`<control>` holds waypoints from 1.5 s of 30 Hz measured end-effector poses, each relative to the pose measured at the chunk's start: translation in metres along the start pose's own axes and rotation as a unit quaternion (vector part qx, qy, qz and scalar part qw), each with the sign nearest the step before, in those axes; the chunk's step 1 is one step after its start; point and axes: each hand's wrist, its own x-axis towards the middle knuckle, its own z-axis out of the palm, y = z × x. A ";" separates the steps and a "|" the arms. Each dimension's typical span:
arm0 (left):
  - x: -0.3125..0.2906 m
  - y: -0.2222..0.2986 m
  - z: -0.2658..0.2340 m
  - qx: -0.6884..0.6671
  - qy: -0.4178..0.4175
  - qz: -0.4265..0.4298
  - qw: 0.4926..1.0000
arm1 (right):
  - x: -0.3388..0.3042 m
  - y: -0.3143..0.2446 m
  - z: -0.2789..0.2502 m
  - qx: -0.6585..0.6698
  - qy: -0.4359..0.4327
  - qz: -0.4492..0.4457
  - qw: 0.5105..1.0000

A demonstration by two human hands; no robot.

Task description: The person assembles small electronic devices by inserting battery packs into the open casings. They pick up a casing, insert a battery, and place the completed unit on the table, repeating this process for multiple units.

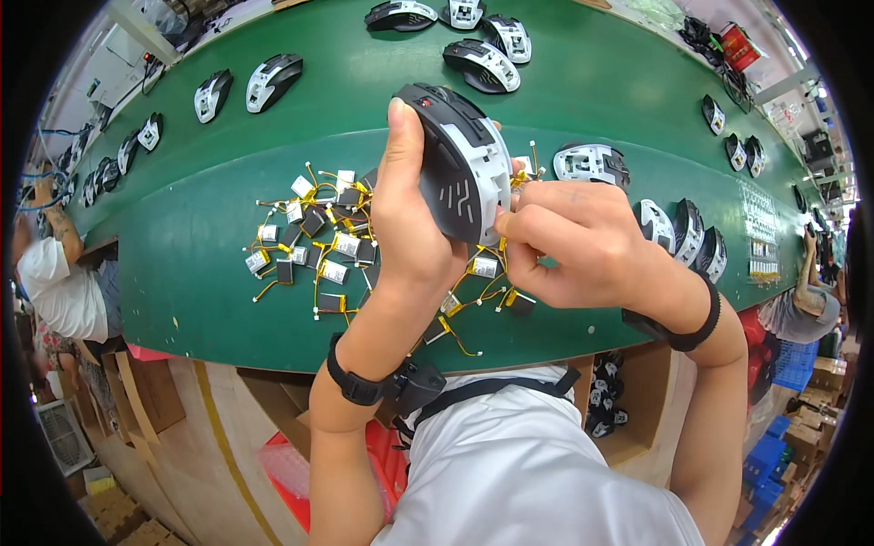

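Long green workbench [191, 309] in a busy workshop, its edges bowed by the lens; a seated co-worker in a white shirt [68, 282] at far left. On the bench: a loose heap of small silver-and-black rectangular battery packs [334, 271] with yellow tape and thin leads, and a white-and-black curved plastic mouse shell [592, 164] to the right of it.

Held piece: a black-and-white plastic mouse body [460, 164], raised above the bench between both hands, tilted on its side. Left hand [410, 200]: clasped round it, thumb along the dark flank, fingers mostly hidden behind. Right hand [578, 241]: curled, thumb and forefinger at the lower white edge; whether the tips pinch anything, cannot tell.

Technique, judged: let the left hand carry the weight and fix the angle. Right fingertips should work lightly along the edge, without prying hard at the thin white openwork. Keep the body clear of the loose leads below.
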 end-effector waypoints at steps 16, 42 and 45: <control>0.005 0.004 -0.006 0.069 -0.194 0.171 0.964 | -0.013 -0.015 0.010 0.661 0.023 0.417 0.624; -0.004 -0.005 0.007 0.076 -0.222 0.102 0.967 | -0.025 -0.025 0.000 0.626 0.012 0.440 0.644; -0.006 -0.002 0.006 0.090 -0.216 0.116 0.965 | -0.020 -0.023 0.004 0.628 0.007 0.440 0.642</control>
